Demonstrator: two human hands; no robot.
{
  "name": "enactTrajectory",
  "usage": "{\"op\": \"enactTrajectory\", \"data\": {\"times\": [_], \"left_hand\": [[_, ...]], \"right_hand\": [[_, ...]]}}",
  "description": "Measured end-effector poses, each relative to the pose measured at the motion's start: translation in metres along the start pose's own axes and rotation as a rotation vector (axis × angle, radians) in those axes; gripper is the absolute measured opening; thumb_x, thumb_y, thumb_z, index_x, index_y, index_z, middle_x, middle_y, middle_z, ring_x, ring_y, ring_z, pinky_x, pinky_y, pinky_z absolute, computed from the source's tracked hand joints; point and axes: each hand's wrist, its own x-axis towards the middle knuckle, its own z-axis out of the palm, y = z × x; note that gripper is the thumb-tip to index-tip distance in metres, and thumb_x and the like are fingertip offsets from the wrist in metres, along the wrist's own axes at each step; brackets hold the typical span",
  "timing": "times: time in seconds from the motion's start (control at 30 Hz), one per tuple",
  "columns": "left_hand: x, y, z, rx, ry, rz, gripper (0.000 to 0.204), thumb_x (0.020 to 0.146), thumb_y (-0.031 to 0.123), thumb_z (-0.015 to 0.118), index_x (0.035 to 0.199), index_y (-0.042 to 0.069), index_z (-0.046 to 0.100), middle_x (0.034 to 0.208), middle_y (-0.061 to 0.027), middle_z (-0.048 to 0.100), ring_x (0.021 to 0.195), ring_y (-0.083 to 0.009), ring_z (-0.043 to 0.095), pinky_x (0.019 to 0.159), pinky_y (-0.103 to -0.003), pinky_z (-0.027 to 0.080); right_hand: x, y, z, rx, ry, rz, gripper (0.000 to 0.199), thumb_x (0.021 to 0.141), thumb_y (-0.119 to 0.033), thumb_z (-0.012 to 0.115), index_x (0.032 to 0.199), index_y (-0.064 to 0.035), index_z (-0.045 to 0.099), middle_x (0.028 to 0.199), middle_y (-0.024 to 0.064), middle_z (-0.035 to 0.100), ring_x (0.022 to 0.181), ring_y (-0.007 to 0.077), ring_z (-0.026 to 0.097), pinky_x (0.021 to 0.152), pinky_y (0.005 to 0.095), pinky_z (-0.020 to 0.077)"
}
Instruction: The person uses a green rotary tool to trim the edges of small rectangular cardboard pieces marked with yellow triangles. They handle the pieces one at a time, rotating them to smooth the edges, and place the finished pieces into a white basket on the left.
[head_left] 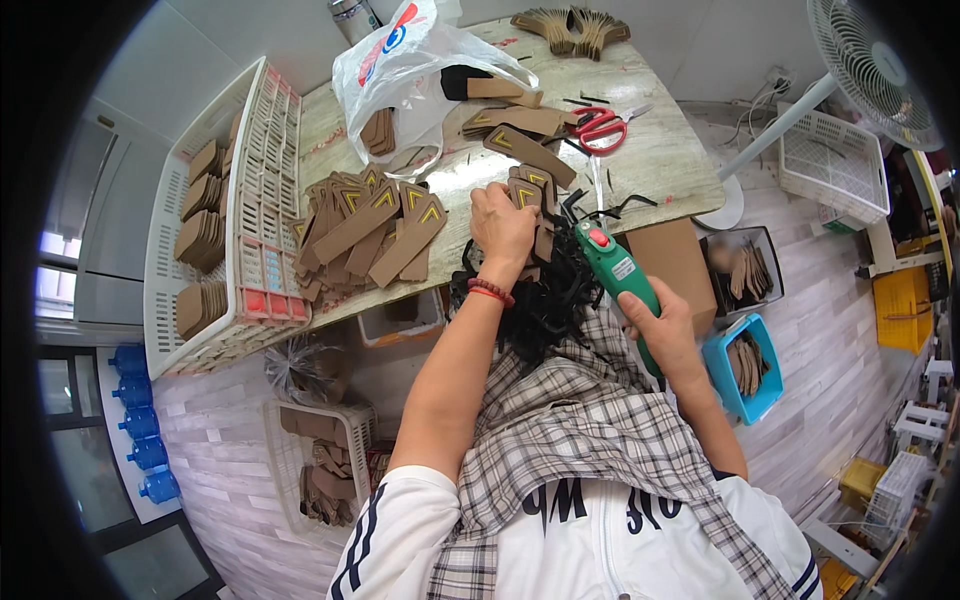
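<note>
My left hand (502, 228) is at the table's near edge, fingers closed on brown strap pieces (528, 192) with yellow chevrons. My right hand (660, 318) is wrapped round a green hand-held power tool (622, 270) with a red switch. The tool's head points toward the table, just right of the strap pieces; its tip is hard to make out. Black strips (545, 310) lie bunched in my lap below the left hand. To its left a loose pile of brown straps (370, 230), many with yellow chevrons, covers the table's near edge.
Red-handled scissors (600, 130) lie on the table (660, 170), near a white plastic bag (410, 75). A white crate (270, 200) with stacked pieces stands at the left. A blue bin (770, 395), a cardboard box (672, 262) and a fan (880, 65) are at the right.
</note>
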Motion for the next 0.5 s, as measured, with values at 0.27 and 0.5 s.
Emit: {"op": "enactTrajectory", "data": {"times": [0.27,0.5], "left_hand": [[-0.002,-0.005,0.005,-0.878,0.021,-0.099,0.015,0.078,0.001,0.066,0.091,0.0,0.059,0.083,-0.005,0.063,0.077,-0.0151,0.058,0.075,-0.029,0.047],[-0.012,0.016,-0.044,-1.415,-0.012,-0.242,0.007,0.088,0.006,0.064,0.094,0.002,0.062,0.084,-0.0022,0.065,0.072,-0.0092,0.059,0.068,-0.024,0.048]], "right_hand": [[0.007,0.009,0.004,0.008,0.021,-0.004,0.032,0.086,-0.026,0.069,0.103,0.0004,0.062,0.069,-0.0011,0.058,0.055,0.0041,0.049,0.05,0.0211,0.0416],[0.008,0.005,0.015,0.024,0.009,-0.04,0.035,0.085,-0.028,0.07,0.105,0.0009,0.062,0.068,-0.0012,0.057,0.055,0.0036,0.048,0.049,0.0213,0.0397]]}}
